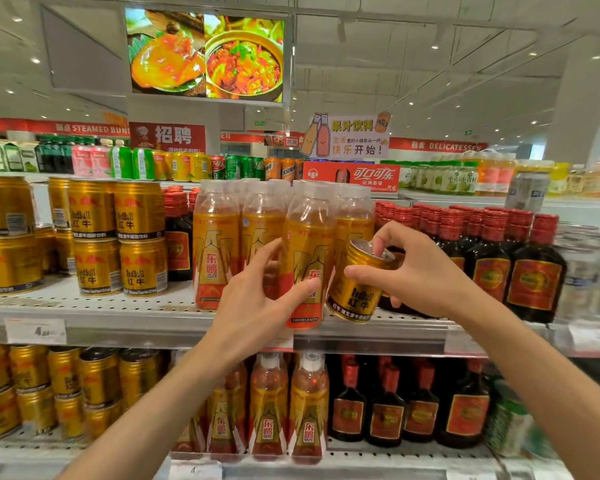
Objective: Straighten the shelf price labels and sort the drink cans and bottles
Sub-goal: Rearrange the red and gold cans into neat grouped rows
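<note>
My right hand [420, 271] grips a gold Red Bull can [355, 289] by its top rim, tilted, at the front of the middle shelf [125, 306] between the orange bottles and the dark bottles. My left hand [260, 299] is closed around the lower part of an orange energy-drink bottle [307, 258] standing at the shelf's front edge. More of the same orange bottles [215, 244] stand to its left. Stacked gold Red Bull cans [118, 237] fill the left of that shelf. A white price label [35, 330] hangs on the shelf rail at left.
Dark bottles with red caps [492, 261] crowd the right of the middle shelf. The lower shelf holds gold cans [66, 386], orange bottles [288, 410] and dark bottles [423, 410]. The top shelf carries mixed cans and a red Coca-Cola sign [350, 176].
</note>
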The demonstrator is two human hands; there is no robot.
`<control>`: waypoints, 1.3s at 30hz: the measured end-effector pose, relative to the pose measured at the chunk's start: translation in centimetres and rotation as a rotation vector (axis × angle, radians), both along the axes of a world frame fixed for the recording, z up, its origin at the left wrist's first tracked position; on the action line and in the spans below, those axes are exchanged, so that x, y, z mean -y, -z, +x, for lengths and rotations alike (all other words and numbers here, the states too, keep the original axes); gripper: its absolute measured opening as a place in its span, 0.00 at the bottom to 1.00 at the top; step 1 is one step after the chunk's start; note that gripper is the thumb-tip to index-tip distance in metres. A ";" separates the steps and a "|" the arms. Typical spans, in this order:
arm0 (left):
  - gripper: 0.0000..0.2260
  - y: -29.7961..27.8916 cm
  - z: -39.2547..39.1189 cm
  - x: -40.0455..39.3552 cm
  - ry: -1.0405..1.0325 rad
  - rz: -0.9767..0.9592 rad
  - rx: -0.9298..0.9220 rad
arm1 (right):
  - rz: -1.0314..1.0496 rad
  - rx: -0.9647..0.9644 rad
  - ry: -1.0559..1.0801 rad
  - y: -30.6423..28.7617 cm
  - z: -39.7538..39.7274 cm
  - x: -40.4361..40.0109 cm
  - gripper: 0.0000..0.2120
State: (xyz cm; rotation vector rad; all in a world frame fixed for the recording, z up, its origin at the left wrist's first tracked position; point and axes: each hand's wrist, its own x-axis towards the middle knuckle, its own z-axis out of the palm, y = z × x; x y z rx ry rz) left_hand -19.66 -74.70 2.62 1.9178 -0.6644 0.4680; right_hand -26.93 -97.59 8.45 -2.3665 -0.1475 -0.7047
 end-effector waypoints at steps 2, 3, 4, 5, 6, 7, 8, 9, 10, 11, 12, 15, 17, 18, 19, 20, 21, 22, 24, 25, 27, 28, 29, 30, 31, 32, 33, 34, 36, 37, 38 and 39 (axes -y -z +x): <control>0.40 -0.1 0.2 1.0 -0.014 0.008 0.048 | 0.002 -0.007 0.015 0.2 -0.1 0.5 0.19; 0.39 -0.1 0.3 1.4 -0.024 0.020 0.067 | 0.000 -0.011 0.024 0.3 -0.2 0.7 0.19; 0.39 -0.1 0.5 1.8 -0.038 0.034 0.083 | -0.003 -0.017 0.032 0.4 -0.2 0.9 0.19; 0.39 -0.1 0.6 2.2 -0.062 0.046 0.094 | -0.007 -0.023 0.037 0.5 -0.2 1.0 0.19; 0.40 -0.2 0.6 2.4 -0.094 0.060 0.102 | -0.008 -0.032 0.036 0.6 -0.2 1.1 0.19; 0.40 -0.2 0.6 2.7 -0.124 0.070 0.119 | -0.003 -0.042 0.028 0.8 -0.3 1.2 0.19; 0.40 -0.2 0.5 2.9 -0.149 0.079 0.143 | 0.005 -0.053 0.019 0.8 -0.3 1.1 0.20; 0.39 -0.2 0.3 3.1 -0.172 0.095 0.172 | 0.011 -0.061 0.014 0.9 -0.4 1.1 0.20; 0.39 -0.2 0.1 3.2 -0.192 0.120 0.204 | 0.014 -0.065 0.014 0.8 -0.4 1.0 0.20; 0.39 -0.2 0.0 3.3 -0.212 0.154 0.233 | 0.014 -0.068 0.013 0.8 -0.4 1.0 0.20; 0.39 -0.1 0.0 3.4 -0.229 0.183 0.263 | 0.014 -0.068 0.010 0.8 -0.3 1.0 0.21; 0.40 0.4 1.0 3.3 -0.277 0.240 0.372 | 0.009 -0.069 0.009 0.7 -0.2 1.0 0.21; 0.42 0.4 1.6 3.1 -0.308 0.271 0.419 | 0.009 -0.072 0.010 0.8 0.0 1.1 0.21; 0.42 0.4 1.8 2.9 -0.321 0.289 0.457 | 0.010 -0.073 0.010 0.8 0.1 1.2 0.21; 0.41 0.3 1.9 2.8 -0.332 0.305 0.503 | 0.009 -0.074 0.010 0.8 0.2 1.2 0.21; 0.39 0.2 2.0 2.6 -0.342 0.319 0.542 | 0.007 -0.076 0.011 0.7 0.2 1.2 0.21; 0.37 0.2 2.2 2.4 -0.349 0.333 0.573 | 0.004 -0.077 0.013 0.8 0.2 1.2 0.21; 0.35 0.2 2.5 2.1 -0.344 0.351 0.601 | 0.002 -0.078 0.014 0.8 0.2 1.2 0.21; 0.31 0.4 3.0 1.4 -0.298 0.399 0.662 | 0.003 -0.080 0.013 0.8 0.3 1.4 0.21; 0.30 0.4 3.1 1.1 -0.272 0.425 0.686 | 0.004 -0.081 0.013 0.8 0.3 1.4 0.21; 0.30 0.4 3.2 0.8 -0.258 0.459 0.707 | 0.004 -0.083 0.014 0.8 0.2 1.4 0.21; 0.30 0.3 3.3 0.9 -0.271 0.468 0.710 | 0.004 -0.085 0.015 0.7 0.2 1.4 0.21; 0.31 0.3 3.4 1.2 -0.287 0.476 0.709 | 0.005 -0.086 0.014 0.7 0.2 1.3 0.21; 0.31 0.3 3.6 1.5 -0.299 0.486 0.709 | 0.005 -0.087 0.013 0.7 0.1 1.3 0.21; 0.32 0.3 3.8 1.7 -0.310 0.503 0.708 | 0.002 -0.088 0.012 0.6 0.1 1.3 0.21; 0.32 0.2 4.0 1.8 -0.321 0.526 0.705 | -0.001 -0.089 0.011 0.6 0.0 1.2 0.21; 0.32 0.2 4.2 1.7 -0.334 0.550 0.700 | -0.003 -0.091 0.010 0.5 -0.1 1.2 0.20; 0.32 0.1 4.4 1.7 -0.344 0.573 0.698 | -0.001 -0.093 0.008 0.5 -0.2 1.2 0.20; 0.32 -0.3 4.6 1.8 -0.343 0.616 0.680 | 0.003 -0.096 0.009 0.5 -0.2 1.2 0.20; 0.32 -0.4 4.5 1.9 -0.332 0.641 0.657 | 0.005 -0.094 0.010 0.5 -0.3 1.1 0.20; 0.32 -0.5 4.4 2.1 -0.317 0.659 0.633 | 0.010 -0.091 0.011 0.5 -0.2 1.0 0.20; 0.32 -0.4 4.1 2.2 -0.299 0.648 0.606 | 0.018 -0.086 0.011 0.6 -0.2 0.9 0.20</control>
